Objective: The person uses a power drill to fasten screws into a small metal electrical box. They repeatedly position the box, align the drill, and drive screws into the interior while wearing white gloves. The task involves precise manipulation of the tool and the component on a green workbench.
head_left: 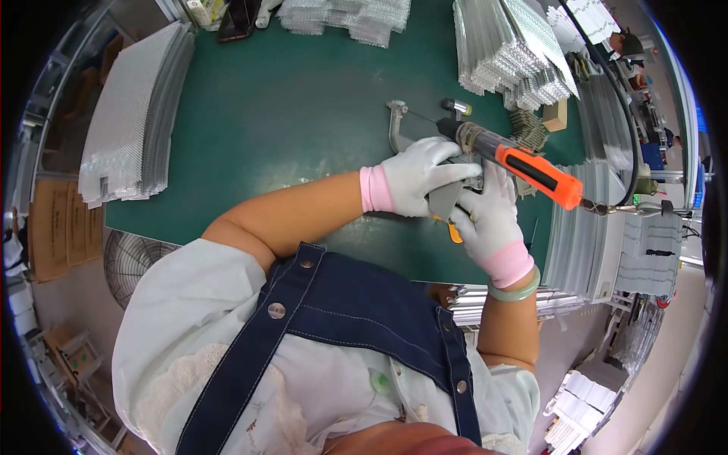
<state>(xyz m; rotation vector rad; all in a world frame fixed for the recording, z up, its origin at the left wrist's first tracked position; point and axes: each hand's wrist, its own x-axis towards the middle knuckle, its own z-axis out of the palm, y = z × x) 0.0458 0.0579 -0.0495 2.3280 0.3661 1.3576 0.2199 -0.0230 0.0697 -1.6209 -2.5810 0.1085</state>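
My left hand (409, 178), in a white glove with a pink cuff, has its fingers closed on a small grey flat metal piece (445, 199). My right hand (489, 220), gloved the same way, grips that piece from the other side; the fingers hide much of it. An orange and black electric screwdriver (540, 176) slants just above both hands, its long thin bit pointing to the far left. Beyond my left hand stands a grey metal arm of a fixture (396, 125). Under my right hand shows a bit of a yellow-orange handle (455, 233).
The green tabletop (288, 106) carries a tall stack of silvery perforated sheets (140, 114) at left and more stacks (508, 53) at far right. Near these sit a small hammer-like tool (456, 106), small metal parts (528, 130) and a wooden block (555, 115). A phone (239, 19) lies far left.
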